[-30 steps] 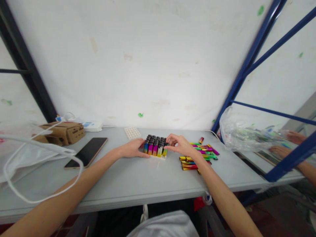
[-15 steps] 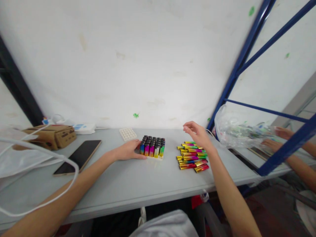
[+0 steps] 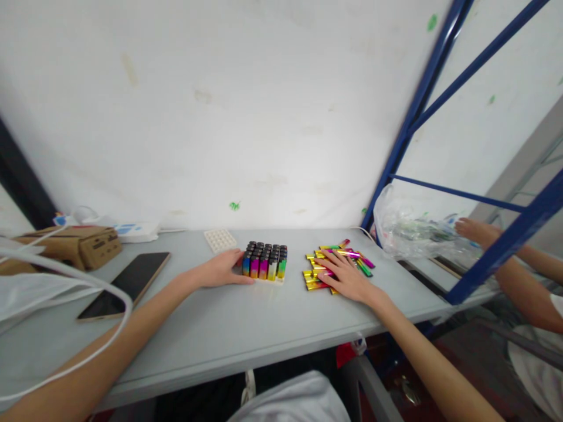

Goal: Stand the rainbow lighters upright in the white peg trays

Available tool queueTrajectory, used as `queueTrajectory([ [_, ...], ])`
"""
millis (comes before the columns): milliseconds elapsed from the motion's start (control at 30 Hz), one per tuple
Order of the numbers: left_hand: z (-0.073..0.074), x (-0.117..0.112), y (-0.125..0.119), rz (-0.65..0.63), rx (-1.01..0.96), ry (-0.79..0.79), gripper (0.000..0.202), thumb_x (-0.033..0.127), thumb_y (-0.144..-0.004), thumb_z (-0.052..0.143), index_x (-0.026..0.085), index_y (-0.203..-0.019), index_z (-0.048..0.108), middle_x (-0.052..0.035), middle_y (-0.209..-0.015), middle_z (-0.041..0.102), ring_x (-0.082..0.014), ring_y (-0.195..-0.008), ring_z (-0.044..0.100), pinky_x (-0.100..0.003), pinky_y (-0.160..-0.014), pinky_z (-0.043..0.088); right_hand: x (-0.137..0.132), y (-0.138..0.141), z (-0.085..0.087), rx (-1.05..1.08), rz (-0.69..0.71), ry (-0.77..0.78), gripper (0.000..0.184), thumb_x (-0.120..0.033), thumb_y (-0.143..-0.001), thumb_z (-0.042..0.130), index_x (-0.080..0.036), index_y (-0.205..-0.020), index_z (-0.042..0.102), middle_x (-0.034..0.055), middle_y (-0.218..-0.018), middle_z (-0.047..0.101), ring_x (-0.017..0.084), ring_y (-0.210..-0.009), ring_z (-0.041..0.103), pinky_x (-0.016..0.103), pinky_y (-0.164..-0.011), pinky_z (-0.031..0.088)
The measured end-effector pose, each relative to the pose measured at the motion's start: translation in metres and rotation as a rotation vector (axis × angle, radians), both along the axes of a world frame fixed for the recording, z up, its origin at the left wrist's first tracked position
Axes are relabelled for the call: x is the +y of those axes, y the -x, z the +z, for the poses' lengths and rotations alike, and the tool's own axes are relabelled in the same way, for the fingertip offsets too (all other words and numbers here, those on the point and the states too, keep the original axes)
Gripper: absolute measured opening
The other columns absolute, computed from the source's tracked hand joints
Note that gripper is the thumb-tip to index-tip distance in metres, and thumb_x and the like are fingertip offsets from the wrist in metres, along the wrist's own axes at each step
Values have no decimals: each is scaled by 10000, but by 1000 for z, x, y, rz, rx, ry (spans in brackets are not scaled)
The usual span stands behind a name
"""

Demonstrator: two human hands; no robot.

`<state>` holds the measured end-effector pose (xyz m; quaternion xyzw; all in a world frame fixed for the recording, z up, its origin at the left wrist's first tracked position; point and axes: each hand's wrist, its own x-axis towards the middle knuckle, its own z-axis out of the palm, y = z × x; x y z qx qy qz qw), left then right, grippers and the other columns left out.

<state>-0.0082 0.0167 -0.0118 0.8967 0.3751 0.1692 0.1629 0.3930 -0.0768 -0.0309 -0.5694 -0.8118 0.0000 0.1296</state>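
A block of upright rainbow-coloured lighters [image 3: 264, 261] with black tops stands in a white tray on the grey table [image 3: 229, 328]. My left hand [image 3: 219, 270] rests against the block's left side, fingers curled along it. To the right lies a loose pile of rainbow lighters [image 3: 338, 261]. My right hand [image 3: 347, 276] lies flat on that pile, fingers stretched out and spread over the lighters.
An empty white holed tray [image 3: 220, 239] lies behind the block. A phone [image 3: 125, 285], a cardboard box [image 3: 74, 246], a white power strip [image 3: 136, 231] and a white cable sit at the left. A clear plastic bag [image 3: 409, 228] lies right, by the blue frame [image 3: 409, 117]. Another person's hands [image 3: 472, 230] are at the far right.
My right hand left the block, swung up and right over the table, then came down flat on the loose pile. The left hand stayed at the block.
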Motion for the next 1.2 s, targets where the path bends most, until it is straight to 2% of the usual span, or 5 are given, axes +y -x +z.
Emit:
queueTrajectory([
  [333, 6, -7, -2, 24, 27, -22, 635, 763, -712, 665, 205, -1014, 657, -89, -990, 712, -306, -902, 654, -381, -822, 510, 18, 11, 4, 104, 22, -49, 555, -593, -1027, 378, -347, -1515, 476, 66, -1631, 374, 302, -1521, 292, 564, -1222, 230],
  [500, 7, -9, -3, 18, 39, -36, 614, 758, -729, 658, 204, -994, 655, -89, -987, 713, -302, -894, 651, -385, -826, 513, 43, -30, 28, 227, -92, -199, 443, -382, -1046, 376, -221, -1383, 616, 122, -1361, 658, 266, -1282, 590, 477, -1120, 412],
  [667, 6, -7, -3, 22, 47, -31, 602, 744, -728, 670, 198, -981, 653, -99, -995, 710, -309, -914, 650, -390, -838, 510, 87, -66, 44, 135, -205, -135, 405, -339, -994, 484, -126, -1259, 704, 165, -1286, 700, 286, -1217, 639, 398, -1094, 435],
  [933, 5, -7, -4, 26, 62, -43, 605, 747, -728, 674, 191, -965, 643, -106, -981, 701, -318, -918, 654, -391, -836, 515, 152, -52, 39, 6, -87, 79, 268, -287, -874, 688, -174, -1097, 785, 104, -1089, 782, 242, -980, 713, 301, -908, 520],
  [1200, 5, -7, -4, 8, 69, -27, 651, 741, -744, 673, 166, -1048, 640, -118, -1029, 686, -326, -969, 642, -399, -880, 502, 166, -49, 29, -3, -171, 45, 273, -170, -905, 610, -97, -1132, 742, 153, -1162, 748, 213, -1054, 683, 266, -930, 492],
])
